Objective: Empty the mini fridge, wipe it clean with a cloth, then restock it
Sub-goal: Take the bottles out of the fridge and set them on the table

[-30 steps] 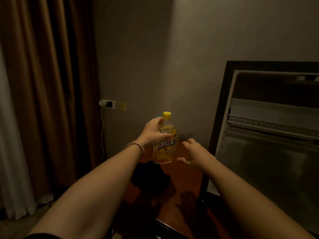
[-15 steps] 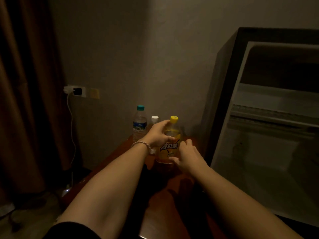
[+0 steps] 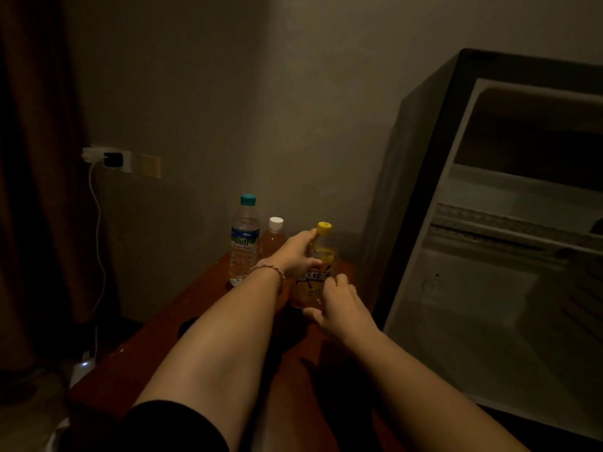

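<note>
Both hands — left hand (image 3: 295, 256), right hand (image 3: 339, 305) — grip curled round glossy yellow-capped bottle (image 3: 318, 272)

Yellow-capped plastic drink bottle (image 3: 318, 272) is showing a yellow label with white and black lettering, amber liquid at the base. Clear plastic water bottle (image 3: 244, 244) is wearing a teal cap and a blue, white and green label. Small white-capped bottle (image 3: 273, 238) is holding pale orange liquid. Glossy reddish-brown wooden desk (image 3: 199, 308) is glinting. Braided pink-and-white bracelet (image 3: 267, 270) is circling the left wrist, black sleeve (image 3: 169, 429) lower down. Mini fridge (image 3: 424, 190) is showing a black shell, white interior. Curtain (image 3: 36, 190) is reading brown, wall (image 3: 261, 93) dull beige, white charging cable (image 3: 98, 243) hanging.
</note>
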